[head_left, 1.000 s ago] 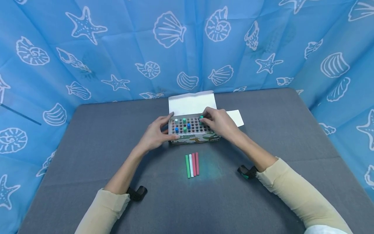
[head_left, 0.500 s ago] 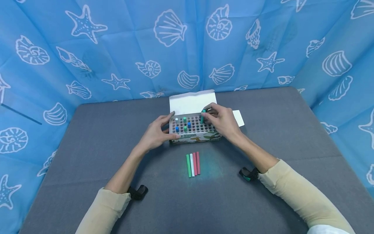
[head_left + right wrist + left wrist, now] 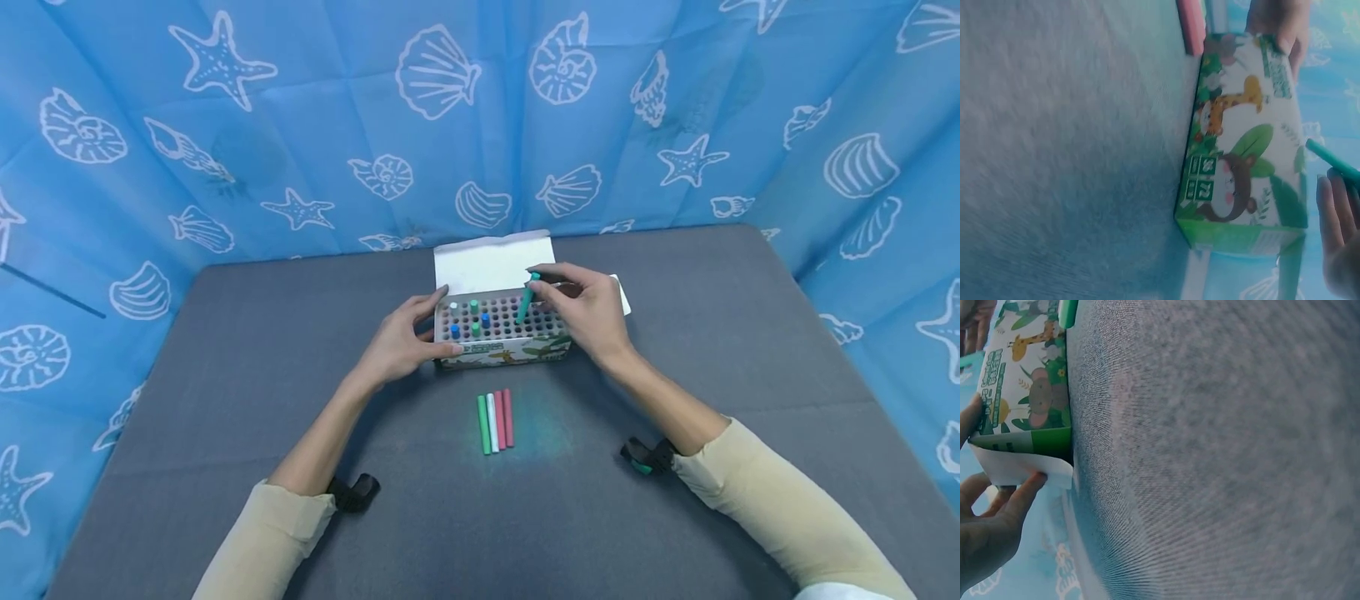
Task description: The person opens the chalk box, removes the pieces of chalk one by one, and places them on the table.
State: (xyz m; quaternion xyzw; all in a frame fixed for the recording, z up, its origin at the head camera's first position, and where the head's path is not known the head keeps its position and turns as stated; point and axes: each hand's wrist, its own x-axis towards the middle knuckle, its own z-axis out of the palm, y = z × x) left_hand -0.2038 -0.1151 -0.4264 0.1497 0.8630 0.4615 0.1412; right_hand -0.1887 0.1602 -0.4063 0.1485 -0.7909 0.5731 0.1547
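My right hand point(image 3: 588, 310) pinches a teal-green chalk stick point(image 3: 527, 298) near its upper end. The stick leans to the right, its lower end close over the holed top of a chalk box point(image 3: 501, 355); in the right wrist view the chalk point(image 3: 1329, 156) appears beyond the top edge of the box. With thumb at the front edge and fingers along the left end, my left hand point(image 3: 397, 342) holds the box. A white flap point(image 3: 1022, 465) lies against those fingers in the left wrist view. White, green and blue chalk ends point(image 3: 485, 320) poke up from several holes.
In front of the box, a green chalk point(image 3: 483, 425), a white chalk point(image 3: 492, 423) and two red chalks point(image 3: 508, 418) lie side by side on the grey tablecloth point(image 3: 420, 517). The white lid point(image 3: 483, 265) is folded back. A blue shell-patterned curtain point(image 3: 315, 108) hangs behind.
My right hand has moved up and to the right with the teal-green chalk, which stood lower among the holes and now shows far more of its length, tilted. My left hand stays put.
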